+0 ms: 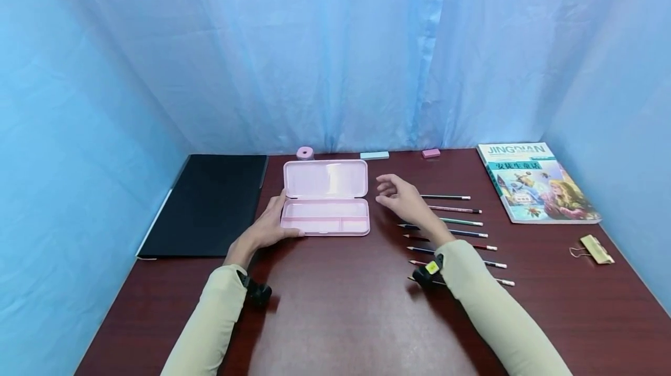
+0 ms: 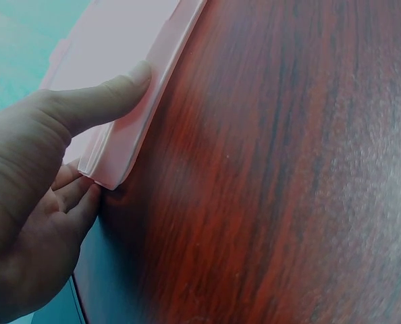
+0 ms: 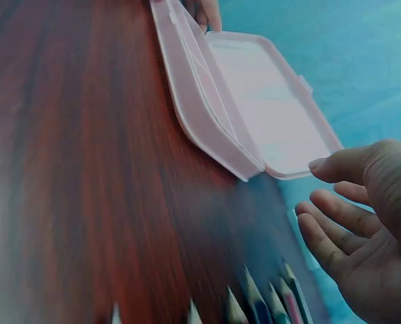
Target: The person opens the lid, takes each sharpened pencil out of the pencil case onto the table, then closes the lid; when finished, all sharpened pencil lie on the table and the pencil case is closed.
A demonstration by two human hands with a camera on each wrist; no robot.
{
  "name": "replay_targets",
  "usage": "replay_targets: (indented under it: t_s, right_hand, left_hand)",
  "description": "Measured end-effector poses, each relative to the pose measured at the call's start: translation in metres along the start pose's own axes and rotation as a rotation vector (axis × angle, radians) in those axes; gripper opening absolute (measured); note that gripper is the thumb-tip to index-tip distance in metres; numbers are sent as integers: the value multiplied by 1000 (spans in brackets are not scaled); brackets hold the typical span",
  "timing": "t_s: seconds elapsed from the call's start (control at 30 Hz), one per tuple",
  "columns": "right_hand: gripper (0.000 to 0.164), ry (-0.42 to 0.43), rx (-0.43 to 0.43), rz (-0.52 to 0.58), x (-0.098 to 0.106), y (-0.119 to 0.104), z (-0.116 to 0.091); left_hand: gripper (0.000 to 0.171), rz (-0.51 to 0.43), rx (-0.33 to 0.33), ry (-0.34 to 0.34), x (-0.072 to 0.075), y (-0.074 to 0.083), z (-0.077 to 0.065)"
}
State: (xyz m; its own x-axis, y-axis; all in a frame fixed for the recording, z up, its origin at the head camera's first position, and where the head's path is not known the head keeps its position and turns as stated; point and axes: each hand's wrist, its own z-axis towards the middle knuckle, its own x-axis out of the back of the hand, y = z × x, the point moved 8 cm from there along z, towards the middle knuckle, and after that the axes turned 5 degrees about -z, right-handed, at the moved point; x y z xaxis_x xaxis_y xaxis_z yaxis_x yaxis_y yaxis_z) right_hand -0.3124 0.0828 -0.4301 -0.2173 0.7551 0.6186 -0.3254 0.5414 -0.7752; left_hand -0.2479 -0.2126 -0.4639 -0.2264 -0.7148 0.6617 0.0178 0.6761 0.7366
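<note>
A pink pencil case (image 1: 325, 224) stands with its lid (image 1: 326, 179) raised at the middle of the table, its divided tray holding nothing I can make out. My left hand (image 1: 267, 226) grips the case's left end. In the left wrist view the thumb (image 2: 123, 91) lies over the front rim while the other fingers bend round the end. Just right of the case, my right hand (image 1: 401, 197) hovers with loosely bent, parted fingers and nothing between them. Several pencils (image 1: 461, 233) lie side by side below and right of that hand; the forearm hides parts of some.
Along the back edge sit a pink round object (image 1: 304, 153), a light blue bar (image 1: 374, 155) and a pink eraser (image 1: 431, 153). A black folder (image 1: 204, 207) lies at left. A book (image 1: 537, 184) and a yellow binder clip (image 1: 596, 249) lie at right. Blue curtains (image 1: 314, 56) enclose the table.
</note>
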Motion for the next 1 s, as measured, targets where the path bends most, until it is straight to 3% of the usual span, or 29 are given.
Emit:
replay_targets:
  t_s: [0.13,0.33,0.47,0.63,0.73,0.87,1.0]
  right_hand:
    - [52,14,-83,43,-10,9,18]
    - [58,41,-82,118,-21,7,34]
    - [54,73,-59,187,-21,-4,34]
    - [39,111,-74,226,-19,-7,31]
    - [46,113,-109,199,-16,-7,26]
    - [61,71,-173,133,-17,-4,18]
    - [62,-44,-214,140,-24,2,7]
  left_hand:
    - [117,1,7,0,0,0,1]
    - [118,11,-4,0,-1,3,2]
    - [120,10,-7,3,-1,4,2]
    - [121,-5,2,17,1,3,1]
    - [121,-30,-1,32,1,3,0]
    - [120,-41,-22,56,0,3,-1]
    - [116,-27,-44,82,1,3,-3]
